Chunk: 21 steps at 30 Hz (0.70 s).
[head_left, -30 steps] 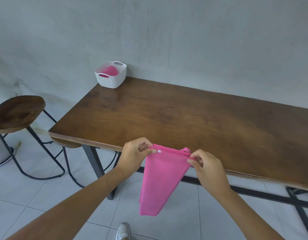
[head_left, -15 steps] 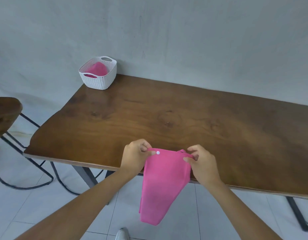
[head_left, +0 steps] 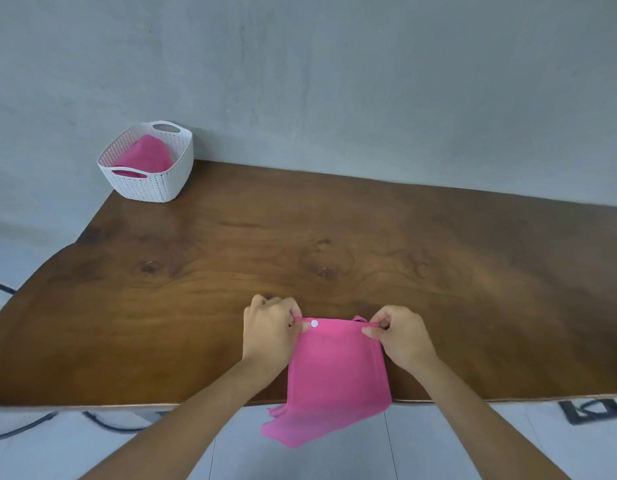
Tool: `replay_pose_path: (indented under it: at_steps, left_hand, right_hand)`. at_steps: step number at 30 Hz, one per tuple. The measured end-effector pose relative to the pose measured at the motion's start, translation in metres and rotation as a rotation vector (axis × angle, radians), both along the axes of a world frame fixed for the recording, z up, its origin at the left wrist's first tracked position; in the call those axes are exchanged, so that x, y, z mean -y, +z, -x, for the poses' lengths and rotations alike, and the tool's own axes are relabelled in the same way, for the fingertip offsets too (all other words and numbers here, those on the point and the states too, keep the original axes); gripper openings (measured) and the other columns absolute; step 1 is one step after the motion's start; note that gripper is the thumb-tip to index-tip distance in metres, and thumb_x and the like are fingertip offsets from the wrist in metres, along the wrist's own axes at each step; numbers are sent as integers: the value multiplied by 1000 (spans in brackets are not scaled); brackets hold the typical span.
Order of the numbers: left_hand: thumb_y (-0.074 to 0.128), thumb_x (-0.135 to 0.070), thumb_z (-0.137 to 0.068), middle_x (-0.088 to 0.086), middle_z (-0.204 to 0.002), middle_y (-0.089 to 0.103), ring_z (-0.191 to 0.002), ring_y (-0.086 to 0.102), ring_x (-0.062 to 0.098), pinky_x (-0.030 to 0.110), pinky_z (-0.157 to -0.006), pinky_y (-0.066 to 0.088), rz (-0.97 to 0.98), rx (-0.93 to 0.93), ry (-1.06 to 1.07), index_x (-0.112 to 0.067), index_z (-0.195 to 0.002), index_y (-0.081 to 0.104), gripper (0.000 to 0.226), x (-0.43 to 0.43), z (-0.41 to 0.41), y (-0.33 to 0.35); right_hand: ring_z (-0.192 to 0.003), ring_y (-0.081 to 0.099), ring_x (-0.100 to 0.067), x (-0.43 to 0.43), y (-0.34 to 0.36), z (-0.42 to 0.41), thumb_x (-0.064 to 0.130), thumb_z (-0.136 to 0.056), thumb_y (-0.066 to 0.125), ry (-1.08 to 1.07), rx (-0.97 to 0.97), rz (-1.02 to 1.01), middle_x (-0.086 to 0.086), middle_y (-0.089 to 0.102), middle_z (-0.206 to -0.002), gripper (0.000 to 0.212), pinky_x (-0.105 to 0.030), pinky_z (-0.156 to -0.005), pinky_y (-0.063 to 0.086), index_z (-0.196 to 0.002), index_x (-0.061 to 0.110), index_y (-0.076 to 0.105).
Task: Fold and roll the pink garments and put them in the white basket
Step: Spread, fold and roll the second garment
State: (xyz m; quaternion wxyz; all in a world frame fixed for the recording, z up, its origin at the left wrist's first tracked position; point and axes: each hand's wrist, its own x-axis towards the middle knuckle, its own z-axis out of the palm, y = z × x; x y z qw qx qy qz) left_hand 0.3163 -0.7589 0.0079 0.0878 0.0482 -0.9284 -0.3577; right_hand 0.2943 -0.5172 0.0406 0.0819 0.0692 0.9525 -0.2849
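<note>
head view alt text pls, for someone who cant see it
A left hand and a right hand pinch the top corners of a pink garment at the near edge of a wooden table, its lower end hanging past the edge. A white basket at the far left corner holds a pink bundle.

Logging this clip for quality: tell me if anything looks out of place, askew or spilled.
Nothing serious. The pink garment, pinched at its top edge by the left hand and right hand, hangs partly over the table's near edge. The white basket stands upright at the far left corner.
</note>
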Motion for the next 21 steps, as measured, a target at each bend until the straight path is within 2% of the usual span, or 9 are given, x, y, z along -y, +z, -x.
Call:
replay_pose_path:
  at_steps: [4,10,13,18,21]
  left_hand:
    - [80,-55,-77,-16,-88,60,-98,43,15,32,-84,28,85,110,44,-31,-82,66,28,4,28,5]
    - [77,-62,-77,-13,-89,59,-98,46,18,32,-84,29,124,175,50,-31,-83,62,36,0,74,12]
    - [77,-65,-76,-11,-91,60,-99,46,20,32,-84,29,134,198,77,-29,-85,62,40,-5,99,14]
    - [76,-68,-75,-8,-95,61,-103,46,23,34,-88,32,149,232,116,-28,-86,62,44,-13,140,14]
    - [75,-72,-72,-6,-99,61,-106,46,24,35,-90,33,169,271,145,-28,-87,62,48,-16,168,17]
  right_hand:
    - [-82,63,-8,2,1,25,34,-81,83,-48,43,-17,10,67,-86,18,-35,-76,54,-78,26,67]
    - [-89,63,-16,5,15,75,36,-87,78,-29,123,-117,11,61,-83,27,-39,-84,55,-67,29,60]
    - [-93,65,-18,5,18,103,37,-87,77,-46,150,-137,6,64,-88,26,-39,-86,56,-69,27,62]
    - [-90,67,-18,1,16,147,40,-88,75,-42,166,-169,2,72,-93,20,-33,-77,55,-89,20,76]
    - [-87,68,-18,0,18,176,43,-89,74,-24,170,-216,3,72,-89,22,-31,-73,52,-89,21,76]
